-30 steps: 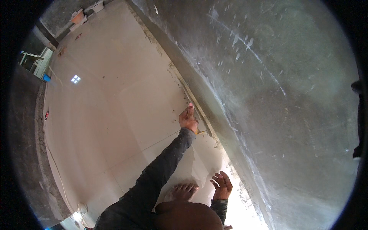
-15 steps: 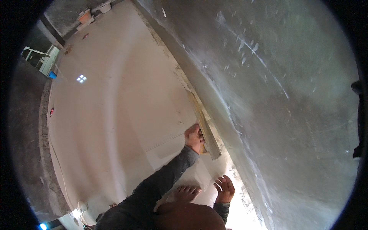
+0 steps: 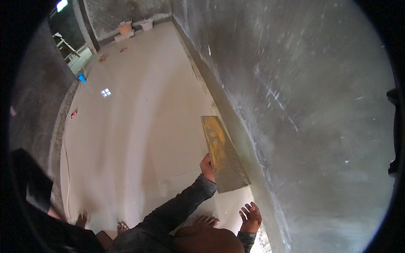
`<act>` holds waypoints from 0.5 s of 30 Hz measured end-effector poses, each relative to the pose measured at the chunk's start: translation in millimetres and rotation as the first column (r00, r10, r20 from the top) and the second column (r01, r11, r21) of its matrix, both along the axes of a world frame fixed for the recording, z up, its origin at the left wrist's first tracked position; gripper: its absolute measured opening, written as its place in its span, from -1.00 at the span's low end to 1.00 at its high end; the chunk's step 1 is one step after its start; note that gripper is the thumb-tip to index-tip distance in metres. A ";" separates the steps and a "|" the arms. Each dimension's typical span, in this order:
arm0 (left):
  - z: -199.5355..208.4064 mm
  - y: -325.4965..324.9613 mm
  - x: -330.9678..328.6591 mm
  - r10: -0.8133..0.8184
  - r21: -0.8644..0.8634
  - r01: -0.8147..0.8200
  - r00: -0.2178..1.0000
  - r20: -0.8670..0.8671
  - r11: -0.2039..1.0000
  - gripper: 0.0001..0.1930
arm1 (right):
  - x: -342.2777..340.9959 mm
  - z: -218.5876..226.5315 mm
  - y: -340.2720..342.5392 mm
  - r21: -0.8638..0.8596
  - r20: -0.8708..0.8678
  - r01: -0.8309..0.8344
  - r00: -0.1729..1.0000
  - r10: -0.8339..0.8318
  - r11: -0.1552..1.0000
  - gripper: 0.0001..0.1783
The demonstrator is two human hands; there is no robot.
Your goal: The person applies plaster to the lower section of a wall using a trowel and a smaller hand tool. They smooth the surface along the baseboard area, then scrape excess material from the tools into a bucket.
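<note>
My left hand (image 3: 206, 167) is closed behind a plastering float (image 3: 227, 158), a long, tapering board with worn yellow and grey patches on its broad face. The float is tilted up beside the foot of the wall, its face turned toward me. It hides its handle and most of my fingers. Lower down near the wall, my right hand (image 3: 251, 218) is empty, its fingers apart and slightly bent. Under both hands spreads a smooth, pale, wet-looking floor (image 3: 139, 114).
A grey plastered wall (image 3: 312, 126) rises along the right. Near the far wall are an orange tub (image 3: 125, 28) and a white tub (image 3: 147, 25). At left, a blue container (image 3: 82, 77) stands by the doorway, and a cable (image 3: 67, 177) runs along the floor. A person in dark clothing (image 3: 38, 185) is close by.
My left hand has turned the float up from the floor by the wall, so its broad face now shows. The view has shifted, and a person appears at the left.
</note>
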State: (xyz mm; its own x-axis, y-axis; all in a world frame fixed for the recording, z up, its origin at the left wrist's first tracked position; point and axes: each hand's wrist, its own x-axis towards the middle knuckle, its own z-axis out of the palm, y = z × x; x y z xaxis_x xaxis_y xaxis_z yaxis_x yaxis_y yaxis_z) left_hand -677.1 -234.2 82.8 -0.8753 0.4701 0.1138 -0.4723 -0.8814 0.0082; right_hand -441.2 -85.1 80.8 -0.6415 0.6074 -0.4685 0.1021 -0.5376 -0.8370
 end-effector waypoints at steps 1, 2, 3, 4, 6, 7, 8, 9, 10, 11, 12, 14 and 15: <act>10.8 -5.3 -1.2 0.031 -0.036 -0.033 0.998 -0.057 0.999 -0.57 | -2.1 2.5 1.2 0.002 -0.022 -0.008 1.000 0.008 1.000 -0.52; 21.8 -9.9 -1.1 0.035 -0.066 -0.037 0.998 -0.044 0.997 -0.57 | -3.8 4.8 2.2 0.005 -0.037 -0.015 0.999 0.015 1.000 -0.51; 33.8 -14.0 1.6 0.042 -0.091 -0.047 0.998 -0.055 0.995 -0.57 | -5.2 7.9 5.2 -0.005 -0.043 -0.028 0.999 0.028 1.000 -0.48; 45.5 -18.5 3.5 0.059 -0.123 -0.067 0.996 -0.066 0.990 -0.57 | -7.6 10.9 7.9 -0.011 -0.084 -0.057 0.995 0.055 0.998 -0.47; 68.9 -28.3 9.9 0.103 -0.191 -0.117 0.991 -0.083 0.975 -0.56 | -11.6 18.5 14.6 -0.010 -0.139 -0.118 0.984 0.115 0.993 -0.45; 80.5 -33.8 13.8 0.159 -0.280 -0.186 0.980 -0.118 0.942 -0.55 | -13.7 23.8 17.7 -0.016 -0.162 -0.162 0.974 0.157 0.987 -0.44; 92.3 -39.3 17.7 0.140 -0.231 -0.169 0.981 -0.136 0.958 -0.55 | -15.0 30.8 19.9 -0.014 -0.189 -0.206 0.961 0.200 0.978 -0.42; 103.8 -44.0 19.8 0.148 -0.236 -0.189 0.972 -0.182 0.953 -0.54 | -17.6 39.0 21.3 -0.010 -0.201 -0.243 0.951 0.236 0.970 -0.41; 116.2 -48.7 22.1 0.163 -0.255 -0.230 0.952 -0.258 0.939 -0.54 | -20.3 50.0 21.7 -0.006 -0.247 -0.305 0.923 0.294 0.952 -0.45; 128.4 -51.2 25.9 0.159 -0.251 -0.228 0.950 -0.267 0.941 -0.55 | -22.1 63.8 22.2 0.001 -0.276 -0.357 0.898 0.344 0.934 -0.49; 140.6 -54.4 28.8 0.163 -0.254 -0.240 0.943 -0.291 0.937 -0.57 | -22.2 80.0 22.4 0.006 -0.268 -0.396 0.884 0.383 0.918 -0.52; 165.7 -57.0 38.3 0.171 -0.254 -0.257 0.933 -0.318 0.932 -0.60 | -21.1 121.0 23.6 0.123 -0.385 -0.532 0.752 0.534 0.838 -0.50; 178.0 -56.7 43.2 0.178 -0.252 -0.265 0.930 -0.321 0.931 -0.62 | -20.1 144.0 24.9 0.181 -0.411 -0.579 0.690 0.596 0.795 -0.49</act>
State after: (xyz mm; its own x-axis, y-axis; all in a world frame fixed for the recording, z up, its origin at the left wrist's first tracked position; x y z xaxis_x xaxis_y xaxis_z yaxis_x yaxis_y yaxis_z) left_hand -634.0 -290.8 260.8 -0.9100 0.3181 0.2659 -0.2038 -0.9017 0.3813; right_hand -461.3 -60.2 224.8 -0.9979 0.0473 -0.0447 0.0179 -0.4613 -0.8871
